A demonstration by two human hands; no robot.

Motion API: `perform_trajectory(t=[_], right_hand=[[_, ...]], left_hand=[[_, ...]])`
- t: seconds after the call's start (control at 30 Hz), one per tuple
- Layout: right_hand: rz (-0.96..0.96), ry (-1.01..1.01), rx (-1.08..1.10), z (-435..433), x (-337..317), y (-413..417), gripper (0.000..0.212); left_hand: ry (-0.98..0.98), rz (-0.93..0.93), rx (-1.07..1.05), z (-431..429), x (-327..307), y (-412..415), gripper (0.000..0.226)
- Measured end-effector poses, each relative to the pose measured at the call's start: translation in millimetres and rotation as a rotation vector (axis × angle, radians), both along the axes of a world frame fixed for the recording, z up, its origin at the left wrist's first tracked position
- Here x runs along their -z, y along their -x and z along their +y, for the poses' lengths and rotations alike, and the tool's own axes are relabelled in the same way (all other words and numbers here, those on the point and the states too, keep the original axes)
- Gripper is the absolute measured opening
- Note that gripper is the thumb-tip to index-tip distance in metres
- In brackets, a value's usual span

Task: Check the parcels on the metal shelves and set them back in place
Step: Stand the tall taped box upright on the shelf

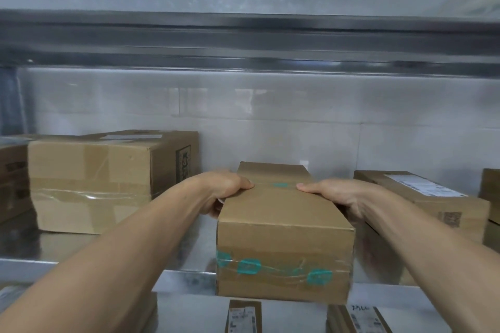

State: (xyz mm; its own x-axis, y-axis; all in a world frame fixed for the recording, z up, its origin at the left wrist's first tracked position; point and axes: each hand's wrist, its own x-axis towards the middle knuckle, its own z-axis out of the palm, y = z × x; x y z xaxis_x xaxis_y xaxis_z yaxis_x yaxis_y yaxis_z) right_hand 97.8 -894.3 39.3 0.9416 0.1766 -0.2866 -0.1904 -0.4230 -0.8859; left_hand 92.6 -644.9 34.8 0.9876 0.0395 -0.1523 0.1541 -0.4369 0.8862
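A long brown cardboard parcel (284, 227) with clear tape and teal marks lies on the metal shelf (189, 259), its near end jutting past the front edge. My left hand (224, 192) grips its left side, thumb laid on the top. On the opposite side my right hand (338, 197) holds it the same way, thumb on the top and fingers down the side.
A large taped carton (108, 184) stands on the shelf at left, with another box (13, 181) beyond it. A flat parcel with a white label (422, 197) lies at right. More labelled parcels (243, 316) sit on the shelf below. A metal shelf beam (243, 43) runs overhead.
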Motion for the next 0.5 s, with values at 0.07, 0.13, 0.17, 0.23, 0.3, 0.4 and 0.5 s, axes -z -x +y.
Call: perform_trajectory(t=[0.07, 0.13, 0.17, 0.23, 0.3, 0.4, 0.5], right_hand=[[-0.003, -0.002, 0.001, 0, 0, -1, 0.041], [-0.002, -0.001, 0.001, 0, 1, 0, 0.041], [-0.003, -0.003, 0.001, 0, 1, 0, 0.041], [-0.007, -0.012, 0.003, -1, 2, 1, 0.041], [-0.013, -0.028, 0.005, -1, 3, 1, 0.041], [-0.022, -0.046, 0.02, -1, 3, 2, 0.041], [-0.011, -0.077, 0.052, -2, 3, 2, 0.042]], left_hand=[[-0.006, 0.012, 0.005, 1, 0, -1, 0.035], [0.0, 0.011, 0.0, 3, 1, -3, 0.037], [0.005, 0.012, -0.002, 4, 2, -4, 0.039], [0.018, 0.018, -0.002, 5, 4, -5, 0.046], [0.018, 0.028, 0.001, 6, 6, -5, 0.058], [0.036, 0.047, 0.009, 9, 8, -7, 0.08], [0.113, 0.034, -0.031, 12, 8, -6, 0.052]])
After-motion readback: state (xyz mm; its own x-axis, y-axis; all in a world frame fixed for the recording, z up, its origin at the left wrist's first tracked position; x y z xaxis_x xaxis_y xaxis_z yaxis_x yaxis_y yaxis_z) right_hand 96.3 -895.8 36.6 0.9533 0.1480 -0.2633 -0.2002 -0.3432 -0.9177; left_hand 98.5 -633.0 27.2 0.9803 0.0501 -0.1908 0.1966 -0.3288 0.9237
